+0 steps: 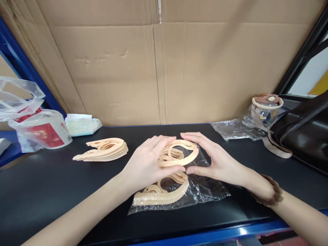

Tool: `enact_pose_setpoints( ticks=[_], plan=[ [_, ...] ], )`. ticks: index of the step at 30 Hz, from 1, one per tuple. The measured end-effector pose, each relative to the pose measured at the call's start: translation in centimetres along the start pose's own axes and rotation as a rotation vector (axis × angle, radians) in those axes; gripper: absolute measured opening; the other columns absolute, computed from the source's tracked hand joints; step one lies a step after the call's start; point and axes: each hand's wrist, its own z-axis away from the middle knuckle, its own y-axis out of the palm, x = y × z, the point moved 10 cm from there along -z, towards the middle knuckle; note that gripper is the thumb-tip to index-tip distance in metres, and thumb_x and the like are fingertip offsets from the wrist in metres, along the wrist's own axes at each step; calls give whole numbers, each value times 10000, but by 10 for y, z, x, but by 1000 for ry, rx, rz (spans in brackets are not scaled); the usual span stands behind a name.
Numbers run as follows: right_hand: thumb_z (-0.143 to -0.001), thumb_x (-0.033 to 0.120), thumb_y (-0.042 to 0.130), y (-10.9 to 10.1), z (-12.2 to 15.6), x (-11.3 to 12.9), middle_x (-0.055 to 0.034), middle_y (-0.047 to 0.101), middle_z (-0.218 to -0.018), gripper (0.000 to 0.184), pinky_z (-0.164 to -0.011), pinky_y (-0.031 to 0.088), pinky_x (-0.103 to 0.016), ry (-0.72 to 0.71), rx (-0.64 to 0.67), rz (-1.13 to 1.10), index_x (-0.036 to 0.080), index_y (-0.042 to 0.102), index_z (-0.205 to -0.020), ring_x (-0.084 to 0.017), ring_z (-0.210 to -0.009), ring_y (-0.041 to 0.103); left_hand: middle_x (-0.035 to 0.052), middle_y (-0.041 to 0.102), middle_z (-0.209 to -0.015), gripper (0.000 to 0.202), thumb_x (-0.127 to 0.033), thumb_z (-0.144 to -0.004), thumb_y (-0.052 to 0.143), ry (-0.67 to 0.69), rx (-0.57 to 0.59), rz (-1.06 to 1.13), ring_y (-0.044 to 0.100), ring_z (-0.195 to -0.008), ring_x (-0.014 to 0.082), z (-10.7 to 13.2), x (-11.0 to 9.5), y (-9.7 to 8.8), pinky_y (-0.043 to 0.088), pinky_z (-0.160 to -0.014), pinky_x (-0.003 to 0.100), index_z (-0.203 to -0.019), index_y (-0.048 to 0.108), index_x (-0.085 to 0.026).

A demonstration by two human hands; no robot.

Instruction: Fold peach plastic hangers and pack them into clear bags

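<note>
A beige plastic folding hanger (pixel 191 159) is held between my two hands, above a clear plastic bag (pixel 211 194). My left hand (pixel 146 160) grips its left side, thumb below and fingers above. Around the right end curve the fingers and thumb of my right hand (pixel 220 159). Beneath it, more beige folding hangers (pixel 166 197) lie in or under the clear film; my hands partly cover them. To the left, a neat stack of several matching folding hangers (pixel 107 153) rests on the black table.
A pack of wipes (pixel 83 125) and a bagged white-and-red roll (pixel 48 131) stand at the back left. Back right are a crumpled clear bag (pixel 232 130), a clear bottle with a strap (pixel 266 112) and a black bag (pixel 304 126). Cardboard (pixel 115 68) walls the back.
</note>
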Motion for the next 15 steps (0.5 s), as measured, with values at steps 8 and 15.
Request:
enact_pose_setpoints(
  ticks=[8,15],
  plan=[
    [-759,460,715,1,-1,-2,-34,551,-1301,617,-989,421,-407,63,67,-18,307,465,-1303,-246,-1164,520,76,595,-1240,704,-570,-752,665,50,31,1,581,-1043,239,3,-8,7,473,-893,402,-1304,413,-213],
    [-760,434,718,-9,0,-5,-48,532,-1307,618,-995,420,-445,64,37,25,302,449,-1300,-269,-1184,500,99,513,-1343,798,-594,-758,642,32,122,-39,482,-1192,285,3,1,10,402,-970,458,-1398,328,-237]
  ],
)
